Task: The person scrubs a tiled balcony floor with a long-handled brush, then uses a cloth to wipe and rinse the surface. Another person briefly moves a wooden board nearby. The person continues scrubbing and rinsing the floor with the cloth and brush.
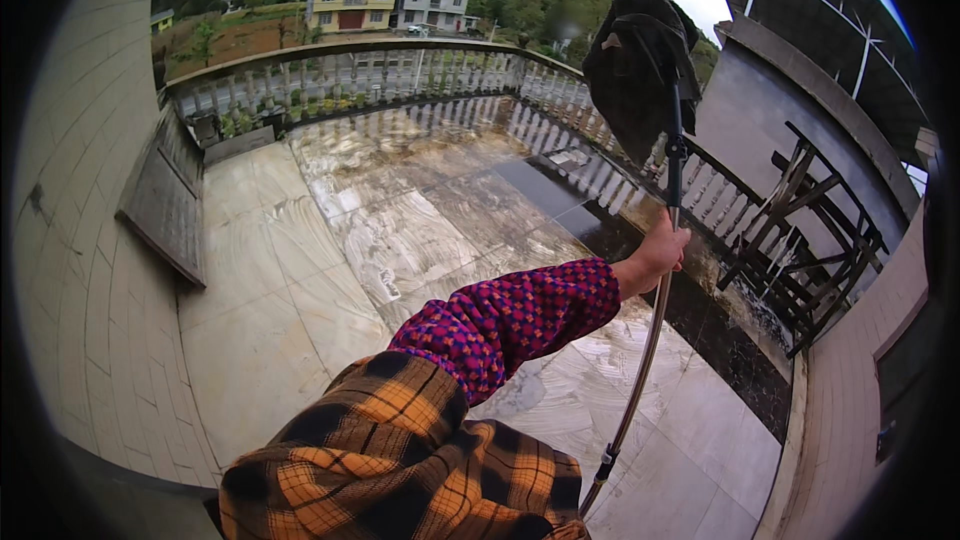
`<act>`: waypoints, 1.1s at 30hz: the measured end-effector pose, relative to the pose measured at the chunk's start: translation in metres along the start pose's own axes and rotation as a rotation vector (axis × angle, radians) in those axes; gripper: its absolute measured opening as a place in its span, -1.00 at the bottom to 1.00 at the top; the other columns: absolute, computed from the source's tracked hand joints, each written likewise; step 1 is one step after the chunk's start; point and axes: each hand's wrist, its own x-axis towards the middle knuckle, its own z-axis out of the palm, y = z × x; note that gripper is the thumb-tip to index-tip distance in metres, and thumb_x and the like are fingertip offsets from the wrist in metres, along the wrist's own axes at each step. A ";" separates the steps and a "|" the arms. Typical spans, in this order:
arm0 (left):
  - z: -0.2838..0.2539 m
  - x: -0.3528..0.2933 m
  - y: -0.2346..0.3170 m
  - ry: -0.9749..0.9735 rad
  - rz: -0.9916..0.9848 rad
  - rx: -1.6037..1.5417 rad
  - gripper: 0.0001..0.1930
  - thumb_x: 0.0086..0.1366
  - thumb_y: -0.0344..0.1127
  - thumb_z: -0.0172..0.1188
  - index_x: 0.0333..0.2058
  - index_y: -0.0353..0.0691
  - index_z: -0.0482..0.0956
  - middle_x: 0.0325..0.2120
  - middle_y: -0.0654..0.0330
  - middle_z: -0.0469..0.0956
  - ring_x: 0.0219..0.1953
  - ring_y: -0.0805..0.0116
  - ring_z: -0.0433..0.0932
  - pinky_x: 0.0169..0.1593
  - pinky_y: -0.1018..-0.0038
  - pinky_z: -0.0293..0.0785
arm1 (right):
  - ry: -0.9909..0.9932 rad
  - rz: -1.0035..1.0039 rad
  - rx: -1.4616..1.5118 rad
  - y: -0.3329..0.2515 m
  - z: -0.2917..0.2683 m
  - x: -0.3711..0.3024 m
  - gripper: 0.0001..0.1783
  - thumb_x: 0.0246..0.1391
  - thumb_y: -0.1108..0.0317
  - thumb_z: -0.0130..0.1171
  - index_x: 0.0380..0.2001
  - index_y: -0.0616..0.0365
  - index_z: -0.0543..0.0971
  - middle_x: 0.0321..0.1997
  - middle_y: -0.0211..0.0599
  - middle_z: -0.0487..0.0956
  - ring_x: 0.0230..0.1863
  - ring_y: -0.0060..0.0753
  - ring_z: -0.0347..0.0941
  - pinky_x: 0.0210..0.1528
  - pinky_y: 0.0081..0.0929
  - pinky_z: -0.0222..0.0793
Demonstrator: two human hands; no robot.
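Observation:
My left hand [655, 252] is closed around the metal pole of a mop [650, 340]. The mop is raised, with its dark, limp cloth head [640, 65] up in the air at the upper right. Below my hand the pole runs down to the lower edge, past a dark collar. My left arm reaches across to the right in a patterned purple-red sleeve, with an orange and black plaid garment over the upper arm. My right hand is out of view. Under the arm lie wet floor tiles [410, 240] with brown muddy streaks.
A stone balustrade [350, 75] edges the terrace. Dark wooden frames [815, 230] stand against the right wall, beside a wet dark strip of floor [720, 340]. A wooden board [165, 200] leans on the left wall. Houses and trees rise beyond.

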 end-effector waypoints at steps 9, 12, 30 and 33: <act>-0.153 -0.052 0.041 0.259 0.153 -0.046 -0.90 0.46 -0.26 -0.13 -0.14 -0.08 0.22 -0.54 0.36 0.26 -0.69 0.63 0.21 -0.68 0.61 0.20 | -0.146 -0.362 0.161 -0.211 -0.015 0.046 -0.58 0.10 -0.10 0.10 -0.42 0.06 0.57 -0.47 -0.16 0.56 -0.39 -0.07 0.48 -0.35 -0.15 0.39; -0.200 -0.072 0.059 0.247 0.161 -0.128 -0.87 0.47 -0.20 -0.12 -0.16 -0.09 0.22 -0.56 0.36 0.25 -0.71 0.63 0.20 -0.67 0.62 0.21 | -0.193 -0.408 0.178 -0.250 -0.005 0.037 -0.58 0.08 -0.09 0.12 -0.42 0.06 0.58 -0.48 -0.17 0.55 -0.40 -0.10 0.47 -0.36 -0.16 0.38; -0.534 -0.142 0.157 0.395 0.158 -0.104 -0.82 0.44 -0.17 -0.03 -0.20 -0.09 0.22 -0.50 0.30 0.38 -0.53 0.45 0.48 -0.37 0.47 0.50 | -0.501 -0.666 0.188 -0.545 0.144 -0.012 -0.62 -0.03 -0.03 0.25 -0.43 0.08 0.60 -0.54 -0.25 0.51 -0.47 -0.25 0.43 -0.39 -0.25 0.32; -0.604 -0.127 0.184 0.464 0.093 0.021 -0.78 0.37 -0.32 0.02 -0.09 -0.14 0.21 -0.43 0.27 0.40 -0.42 0.44 0.52 -0.31 0.46 0.51 | -0.540 -0.706 0.200 -0.618 0.183 -0.015 -0.63 -0.05 -0.02 0.28 -0.43 0.09 0.61 -0.55 -0.27 0.50 -0.48 -0.27 0.43 -0.40 -0.26 0.31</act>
